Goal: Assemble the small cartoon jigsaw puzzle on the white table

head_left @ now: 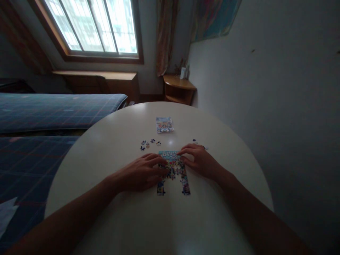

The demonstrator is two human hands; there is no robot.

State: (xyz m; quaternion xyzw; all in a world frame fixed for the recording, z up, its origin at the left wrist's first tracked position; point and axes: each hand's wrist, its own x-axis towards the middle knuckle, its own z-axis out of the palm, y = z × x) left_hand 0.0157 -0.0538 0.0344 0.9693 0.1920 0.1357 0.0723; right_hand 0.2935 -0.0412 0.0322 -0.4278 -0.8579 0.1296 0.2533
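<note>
Centrally on the table, puzzle lies between left hand and right hand, long axis toward far edge | left nearer, bent over left side | right curled at far-right corner | pinch: cannot tell

Seeing a smooth, glossy finish on the table at six o'clock, and printed, card-like stuff in the puzzle there. Finding checked cloth on the bed at nine, draped cloth in the curtain at twelve. Noticing polished-looking wood on the shelf at twelve, smooth wood on the desk at ten, matt wall at three.
</note>
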